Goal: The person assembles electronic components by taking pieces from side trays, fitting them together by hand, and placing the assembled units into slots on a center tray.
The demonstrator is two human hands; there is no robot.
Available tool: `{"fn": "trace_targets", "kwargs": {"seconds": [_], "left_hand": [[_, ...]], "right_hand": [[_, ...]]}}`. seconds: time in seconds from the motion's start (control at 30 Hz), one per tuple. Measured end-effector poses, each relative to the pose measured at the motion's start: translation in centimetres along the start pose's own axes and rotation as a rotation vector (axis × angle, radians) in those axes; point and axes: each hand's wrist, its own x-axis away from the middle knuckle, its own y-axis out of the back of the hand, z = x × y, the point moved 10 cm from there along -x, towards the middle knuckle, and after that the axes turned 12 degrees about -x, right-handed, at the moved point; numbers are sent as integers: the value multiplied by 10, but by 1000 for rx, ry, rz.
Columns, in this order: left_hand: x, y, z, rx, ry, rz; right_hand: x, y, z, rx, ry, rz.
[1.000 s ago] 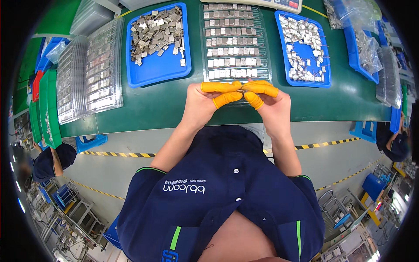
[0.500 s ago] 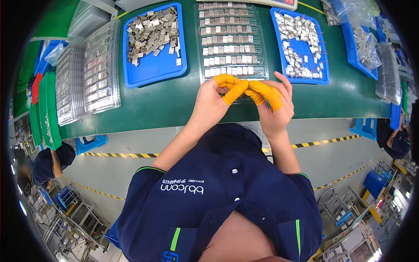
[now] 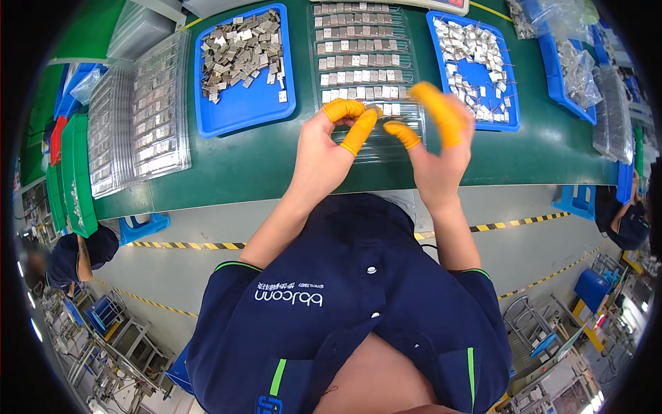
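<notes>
The green tabletop (image 3: 227,165) carries everything; its far edge is cut off at the top. A clear tray (image 3: 365,62) of small metal pieces lies at the middle, between two blue trays (image 3: 241,110) (image 3: 476,69) of loose parts; its near edge is hidden behind the hands. The left hand (image 3: 324,152) pinches its orange-capped fingertips together; whether they hold a piece, I cannot tell; the right hand (image 3: 441,148) has fingers apart.
</notes>
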Motion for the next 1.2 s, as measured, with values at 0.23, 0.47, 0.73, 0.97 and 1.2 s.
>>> {"fn": "trace_targets", "kwargs": {"seconds": [0.23,0.47,0.73,0.97,1.2], "left_hand": [[1,-5,3,121,83,21],[-1,-8,-10,-194,-39,120],[8,-15,-65,-534,-557,55],[-3,-12,-43,-358,-335,-8],[-6,-14,-21,-179,-158,-41]], "right_hand": [[37,-41,-68,-874,-647,33],[50,-55,-78,-1275,-1011,132],[38,-47,-66,-931,-884,604],[19,-33,-74,-764,-750,324],[-6,2,-13,11,108,156]]}}
